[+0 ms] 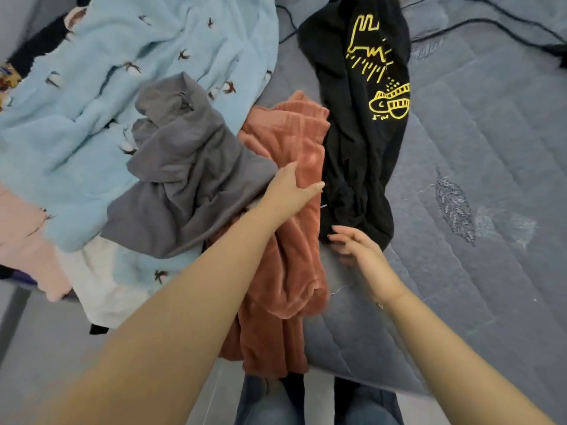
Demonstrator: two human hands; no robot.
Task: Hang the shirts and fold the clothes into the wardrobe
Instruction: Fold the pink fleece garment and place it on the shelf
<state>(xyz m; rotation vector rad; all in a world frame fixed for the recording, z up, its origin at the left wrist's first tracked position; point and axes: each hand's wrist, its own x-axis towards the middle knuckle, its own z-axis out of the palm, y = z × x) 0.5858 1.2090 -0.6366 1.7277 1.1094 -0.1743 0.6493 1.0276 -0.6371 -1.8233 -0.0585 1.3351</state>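
- Head view looks down on a bed [478,148] covered by a grey quilted sheet with a stitched feather motif, clothes heaped across its left and middle.
- The left hand [291,191] reaches far over the pile, fingers straight and thumb spread, lying on the rust fleece [288,271]; it grips nothing that I can see.
- The rust fleece runs from mid-bed down over the near edge, crumpled lengthwise.
- The right hand [359,250] hovers near the near end of the black shirt [362,148], fingers loosely extended and apart, holding nothing; whether the fingertips touch the cloth I cannot tell.
- The black shirt, with a yellow line drawing, lies stretched from the far edge toward the near side, just right of the fleece.
- A grey garment [190,179] sits bunched left of the fleece, partly on a light blue fleece blanket [92,102] with small dark motifs.
- Pink cloth [27,240] and white cloth [101,289] hang at the near left edge.
- Dark cables [491,23] cross the far right of the bed.
- Jeans-clad legs [264,400] show at the bottom.
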